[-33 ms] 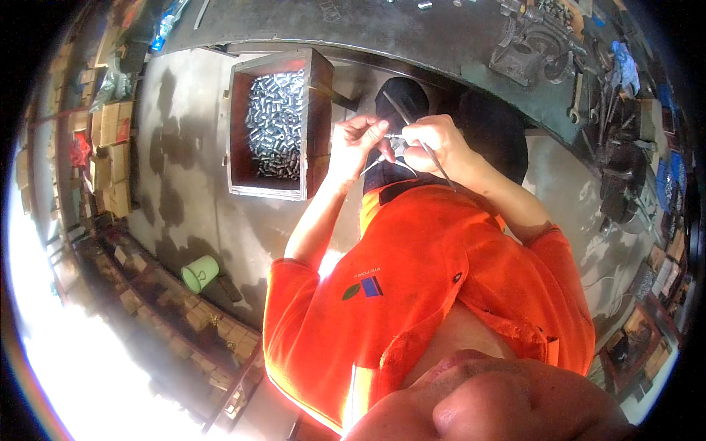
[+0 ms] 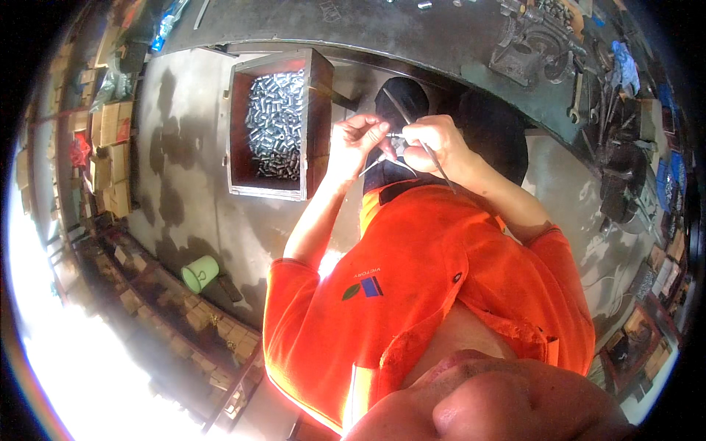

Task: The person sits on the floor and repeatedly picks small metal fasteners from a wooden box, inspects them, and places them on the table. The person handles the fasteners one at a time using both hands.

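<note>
Small metal piece [image 2: 396, 136] between the two hands, above the lap. Left hand [image 2: 354, 145]: fingers pinching its near end. Right hand [image 2: 439, 140]: fingers curled closed round a thin dark rod [image 2: 398, 108], knuckles at the piece's other end. Left of the hands, a wooden box [image 2: 319, 110] of loose metal cylinders [image 2: 276, 117]. Beyond, a dark bench [image 2: 309, 22]; wrench [image 2: 576, 99] at right.

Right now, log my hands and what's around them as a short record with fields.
Left hand: pinching a small metal piece
Right hand: closed around a thin grey rod, beside that piece
Left side: open box of shiny metal cylinders; pale green bucket
Ahead: dark workbench, wrench at its right
</note>
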Demonstrator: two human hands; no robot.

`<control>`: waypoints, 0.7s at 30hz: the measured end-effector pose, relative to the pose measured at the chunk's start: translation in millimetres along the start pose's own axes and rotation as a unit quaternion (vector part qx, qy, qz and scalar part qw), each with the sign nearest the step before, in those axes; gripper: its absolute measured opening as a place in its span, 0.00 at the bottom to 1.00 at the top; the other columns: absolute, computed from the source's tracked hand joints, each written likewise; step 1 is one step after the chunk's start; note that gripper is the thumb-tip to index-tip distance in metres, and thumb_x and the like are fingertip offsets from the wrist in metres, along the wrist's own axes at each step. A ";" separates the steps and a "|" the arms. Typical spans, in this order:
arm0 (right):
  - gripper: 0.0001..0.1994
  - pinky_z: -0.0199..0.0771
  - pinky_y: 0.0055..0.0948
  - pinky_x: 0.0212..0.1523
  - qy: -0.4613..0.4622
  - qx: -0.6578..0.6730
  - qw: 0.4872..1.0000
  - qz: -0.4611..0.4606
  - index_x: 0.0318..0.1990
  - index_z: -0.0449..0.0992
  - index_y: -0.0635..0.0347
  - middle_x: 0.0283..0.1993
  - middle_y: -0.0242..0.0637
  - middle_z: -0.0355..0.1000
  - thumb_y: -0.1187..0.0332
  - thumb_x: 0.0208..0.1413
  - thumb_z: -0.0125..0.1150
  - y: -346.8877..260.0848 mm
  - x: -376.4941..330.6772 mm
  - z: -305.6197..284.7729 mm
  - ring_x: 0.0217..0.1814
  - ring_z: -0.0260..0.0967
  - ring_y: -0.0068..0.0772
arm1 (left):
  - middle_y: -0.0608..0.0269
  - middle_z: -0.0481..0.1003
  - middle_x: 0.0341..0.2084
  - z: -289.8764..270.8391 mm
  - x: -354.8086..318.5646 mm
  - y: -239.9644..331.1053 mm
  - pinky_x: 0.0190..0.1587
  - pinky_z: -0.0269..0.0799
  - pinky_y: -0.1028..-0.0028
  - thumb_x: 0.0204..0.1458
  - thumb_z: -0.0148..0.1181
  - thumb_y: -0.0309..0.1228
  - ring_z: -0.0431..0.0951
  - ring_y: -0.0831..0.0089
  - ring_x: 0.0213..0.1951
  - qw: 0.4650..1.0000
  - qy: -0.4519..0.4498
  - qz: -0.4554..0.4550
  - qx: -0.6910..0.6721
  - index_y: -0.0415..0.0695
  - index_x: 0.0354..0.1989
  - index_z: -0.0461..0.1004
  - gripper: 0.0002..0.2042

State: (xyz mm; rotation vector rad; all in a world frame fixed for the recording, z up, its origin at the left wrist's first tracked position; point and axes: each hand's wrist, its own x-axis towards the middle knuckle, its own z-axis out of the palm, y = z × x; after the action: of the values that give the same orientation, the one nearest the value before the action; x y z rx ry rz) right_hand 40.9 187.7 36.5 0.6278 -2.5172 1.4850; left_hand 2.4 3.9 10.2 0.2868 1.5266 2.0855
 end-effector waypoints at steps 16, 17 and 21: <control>0.09 0.50 0.28 0.15 0.061 0.073 0.988 0.121 0.12 0.59 0.61 0.10 0.35 0.51 0.74 0.33 0.54 8.8 -14.4 -11.3 0.11 0.50 0.26 | 0.64 0.75 0.21 -14.7 20.8 0.4 0.29 0.71 0.76 0.42 0.62 0.22 0.77 0.74 0.23 0.951 0.104 0.082 0.278 0.37 0.31 0.74 0.06; 0.10 0.49 0.28 0.15 0.043 0.117 0.987 0.103 0.12 0.58 0.61 0.10 0.35 0.50 0.74 0.33 0.53 3.8 -15.3 -13.8 0.11 0.49 0.26 | 0.60 0.76 0.22 -21.5 24.5 -1.3 0.27 0.71 0.74 0.38 0.64 0.25 0.77 0.71 0.23 0.888 0.128 0.133 0.421 0.39 0.28 0.75 0.08; 0.11 0.47 0.28 0.16 -0.016 0.183 0.982 0.038 0.13 0.54 0.61 0.12 0.36 0.48 0.74 0.33 0.52 -15.6 -14.9 -15.9 0.13 0.45 0.26 | 0.56 0.74 0.22 -37.0 25.7 -7.3 0.26 0.71 0.70 0.33 0.63 0.24 0.76 0.59 0.23 0.811 0.112 0.227 0.528 0.43 0.31 0.75 0.12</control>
State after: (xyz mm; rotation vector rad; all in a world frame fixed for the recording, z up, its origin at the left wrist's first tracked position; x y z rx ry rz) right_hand 59.7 199.0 52.0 0.6132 -2.3279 2.0051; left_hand -34.2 -11.0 -12.6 0.8914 2.8859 1.3258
